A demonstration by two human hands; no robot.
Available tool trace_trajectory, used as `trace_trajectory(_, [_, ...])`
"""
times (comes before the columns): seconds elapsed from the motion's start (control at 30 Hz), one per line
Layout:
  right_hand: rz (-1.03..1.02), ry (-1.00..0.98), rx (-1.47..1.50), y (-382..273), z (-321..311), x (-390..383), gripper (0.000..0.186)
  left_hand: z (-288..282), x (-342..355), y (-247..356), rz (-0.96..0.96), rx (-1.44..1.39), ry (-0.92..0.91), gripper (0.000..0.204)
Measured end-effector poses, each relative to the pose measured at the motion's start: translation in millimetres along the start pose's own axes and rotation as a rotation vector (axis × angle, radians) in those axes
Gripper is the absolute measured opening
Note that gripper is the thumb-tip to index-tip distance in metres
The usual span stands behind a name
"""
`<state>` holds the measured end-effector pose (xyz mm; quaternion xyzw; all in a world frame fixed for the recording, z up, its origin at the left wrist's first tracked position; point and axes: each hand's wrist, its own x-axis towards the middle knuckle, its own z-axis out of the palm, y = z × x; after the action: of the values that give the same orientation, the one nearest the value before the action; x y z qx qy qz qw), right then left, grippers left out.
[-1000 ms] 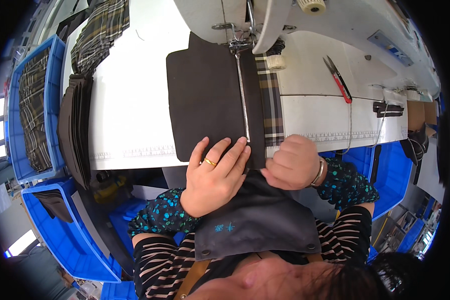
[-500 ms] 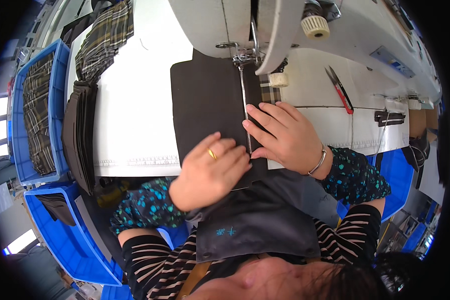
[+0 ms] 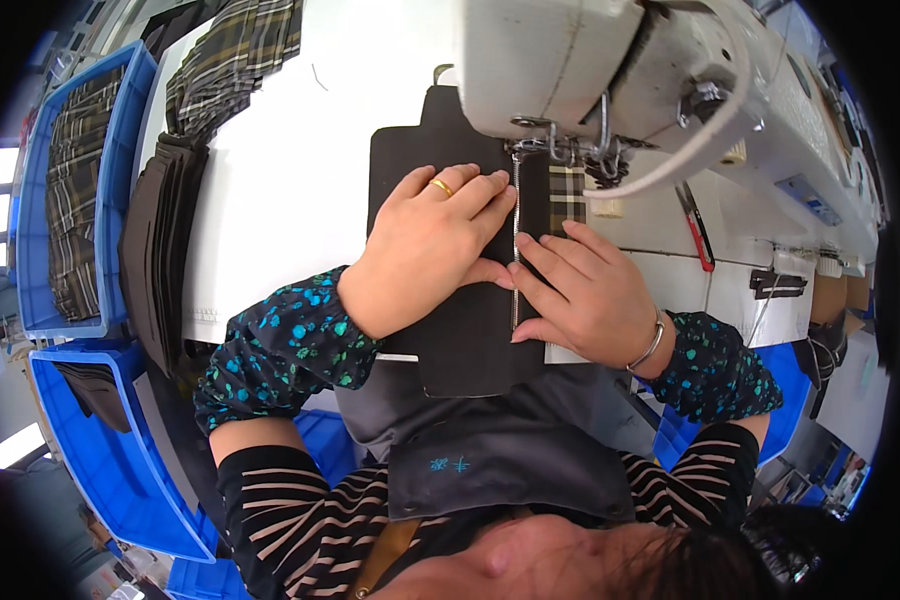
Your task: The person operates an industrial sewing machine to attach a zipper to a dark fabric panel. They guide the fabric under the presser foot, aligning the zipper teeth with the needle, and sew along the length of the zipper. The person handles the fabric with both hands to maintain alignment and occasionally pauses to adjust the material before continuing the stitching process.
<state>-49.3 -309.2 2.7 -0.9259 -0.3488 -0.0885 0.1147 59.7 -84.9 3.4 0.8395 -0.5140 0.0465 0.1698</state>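
A dark brown panel (image 3: 465,355) lies on the white table beneath the sewing machine (image 3: 540,70), with a zipper (image 3: 515,205) along it up to the presser foot (image 3: 518,147). Plaid fabric (image 3: 567,185) shows at its right. My left hand (image 3: 430,240), with a gold ring, rests open on the panel left of the zipper, fingertips near the foot. My right hand (image 3: 580,290) lies open lower down on the zipper's right, fingertips touching the panel and zipper.
Stacks of plaid fabric (image 3: 230,70) and dark panels (image 3: 160,255) lie at the left, beside blue bins (image 3: 30,250) (image 3: 120,475). Red-handled snips (image 3: 698,235) and short zippers (image 3: 775,284) lie on the right. A bracket-mounted machine arm overhangs the panel.
My left hand has moved forward up the panel toward the presser foot. My right hand has opened and spread along the zipper. The panel now reaches farther over the table's near edge.
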Motion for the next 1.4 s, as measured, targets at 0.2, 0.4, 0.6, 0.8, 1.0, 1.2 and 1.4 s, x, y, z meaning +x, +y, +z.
trace_trajectory(0.2, [-0.005,0.016,0.001,0,0,1,0.069,2,-3,0,-0.016,-0.003,-0.001,0.076])
trace_trajectory(0.4, [-0.020,0.016,-0.026,1,2,-1,0.068,1,-5,-3,-0.014,-0.017,-0.032,0.084])
trace_trajectory(0.6, [-0.026,0.008,-0.041,-1,0,0,0.066,15,11,-37,-0.118,0.127,0.087,0.111])
trace_trajectory(0.8, [-0.005,0.010,-0.042,-1,3,-4,0.065,21,18,-42,-0.013,0.157,0.008,0.106])
trace_trajectory(1.0, [-0.025,-0.019,-0.076,-3,-9,-9,0.065,22,-3,-6,-0.036,0.137,0.000,0.077])
trace_trajectory(1.2, [0.336,0.371,-0.504,58,-154,-115,0.062,29,-5,-12,-0.016,0.087,0.077,0.078])
trace_trajectory(1.4, [1.269,1.094,0.047,249,-271,-302,0.061,30,-5,-10,-0.022,0.113,0.073,0.078])
